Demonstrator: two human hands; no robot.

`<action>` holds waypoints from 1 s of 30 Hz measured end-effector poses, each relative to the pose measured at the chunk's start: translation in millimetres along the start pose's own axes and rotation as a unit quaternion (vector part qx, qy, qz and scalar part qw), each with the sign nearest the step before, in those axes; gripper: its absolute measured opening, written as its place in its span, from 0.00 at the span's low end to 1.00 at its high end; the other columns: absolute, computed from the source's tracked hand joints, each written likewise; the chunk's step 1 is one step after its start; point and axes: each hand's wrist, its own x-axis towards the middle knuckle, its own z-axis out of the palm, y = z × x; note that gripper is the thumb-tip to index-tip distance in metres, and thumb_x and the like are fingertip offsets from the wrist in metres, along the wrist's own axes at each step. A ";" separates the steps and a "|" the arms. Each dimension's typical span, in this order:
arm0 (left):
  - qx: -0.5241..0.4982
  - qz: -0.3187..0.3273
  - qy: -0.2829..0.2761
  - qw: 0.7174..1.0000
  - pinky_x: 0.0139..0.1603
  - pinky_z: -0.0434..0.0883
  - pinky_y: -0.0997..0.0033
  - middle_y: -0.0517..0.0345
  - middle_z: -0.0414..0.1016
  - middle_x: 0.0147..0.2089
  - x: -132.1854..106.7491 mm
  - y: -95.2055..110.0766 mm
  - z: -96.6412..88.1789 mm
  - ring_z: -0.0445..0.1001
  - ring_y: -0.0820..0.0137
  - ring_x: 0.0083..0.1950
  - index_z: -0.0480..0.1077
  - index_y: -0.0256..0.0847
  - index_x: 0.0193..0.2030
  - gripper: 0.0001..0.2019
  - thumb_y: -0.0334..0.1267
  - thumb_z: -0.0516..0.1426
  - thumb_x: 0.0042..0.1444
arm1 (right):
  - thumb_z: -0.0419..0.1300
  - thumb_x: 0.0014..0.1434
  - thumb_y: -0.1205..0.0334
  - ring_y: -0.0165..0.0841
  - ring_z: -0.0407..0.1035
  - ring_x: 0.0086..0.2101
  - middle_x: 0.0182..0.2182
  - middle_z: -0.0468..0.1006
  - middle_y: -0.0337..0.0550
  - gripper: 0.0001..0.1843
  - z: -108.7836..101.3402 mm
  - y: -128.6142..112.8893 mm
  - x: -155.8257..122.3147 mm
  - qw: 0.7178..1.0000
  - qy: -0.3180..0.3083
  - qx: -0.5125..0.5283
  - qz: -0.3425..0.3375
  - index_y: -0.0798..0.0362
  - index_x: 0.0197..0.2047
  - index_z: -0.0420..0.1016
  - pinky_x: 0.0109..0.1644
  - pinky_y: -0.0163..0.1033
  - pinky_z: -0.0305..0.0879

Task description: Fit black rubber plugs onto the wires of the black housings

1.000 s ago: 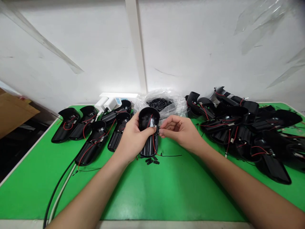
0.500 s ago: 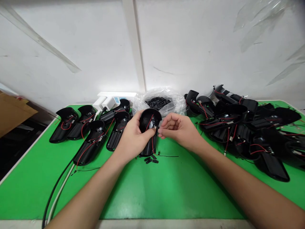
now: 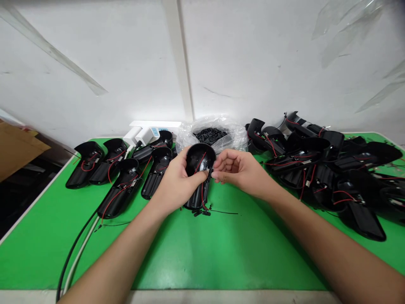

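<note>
In the middle of the head view my left hand (image 3: 181,179) is wrapped round a black plastic housing (image 3: 199,155), its thumb pressed on the inside near a small white part. A red wire crosses the housing's rounded hollow, and another runs down its ribbed lower half. At the housing's right edge is my right hand (image 3: 238,172), fingers curled and thumb close to the fingertips. Whatever those fingertips pinch is too small or too hidden to make out. Several small black plastic pieces (image 3: 202,213) lie on the table at the housing's lower end.
A clear plastic bag (image 3: 236,137) of small black pieces stands by the wall. More wired housings lie on the left (image 3: 118,190) and in a heap on the right (image 3: 316,169). A white power strip (image 3: 171,125) sits at the back; cables (image 3: 77,257) cross the green table (image 3: 221,261).
The housing has tilted and shifted slightly toward me, covering part of the small black pieces. My right fingertips have moved a little away from its edge.
</note>
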 end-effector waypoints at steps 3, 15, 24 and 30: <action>-0.024 -0.012 -0.003 1.000 0.48 0.70 0.78 0.64 0.79 0.40 0.0 -3.9 -1.7 0.73 0.77 0.40 0.76 0.41 0.48 0.15 0.33 0.65 0.52 | 0.83 0.43 0.58 0.28 0.75 0.28 0.27 0.79 0.37 0.24 -1.6 -1.5 0.1 1.000 -0.011 0.001 -0.002 0.54 0.36 0.76 0.35 0.34 0.75; -0.149 -0.144 -0.059 0.976 0.28 0.70 0.79 0.63 0.75 0.33 -6.6 1.5 -2.3 0.75 0.75 0.30 0.71 0.42 0.41 0.19 0.40 0.71 0.45 | 0.83 0.43 0.66 0.27 0.72 0.33 0.32 0.76 0.35 0.25 -10.3 2.1 0.4 0.998 -0.053 0.032 -0.020 0.53 0.38 0.73 0.39 0.33 0.73; -0.164 -0.133 -0.029 0.977 0.26 0.74 0.77 0.62 0.75 0.34 -6.9 0.9 -0.5 0.77 0.72 0.30 0.71 0.41 0.43 0.21 0.41 0.71 0.44 | 0.81 0.47 0.63 0.27 0.70 0.26 0.26 0.79 0.38 0.14 -1.9 0.1 -2.6 0.999 -0.005 0.005 -0.048 0.53 0.32 0.82 0.30 0.33 0.68; -0.128 -0.103 -0.029 0.986 0.32 0.71 0.81 0.65 0.75 0.35 -5.9 -0.2 -2.9 0.75 0.79 0.32 0.71 0.41 0.43 0.18 0.37 0.69 0.47 | 0.82 0.44 0.66 0.29 0.76 0.32 0.30 0.83 0.41 0.13 -3.2 8.2 0.1 0.998 0.002 0.024 -0.061 0.53 0.29 0.83 0.38 0.35 0.75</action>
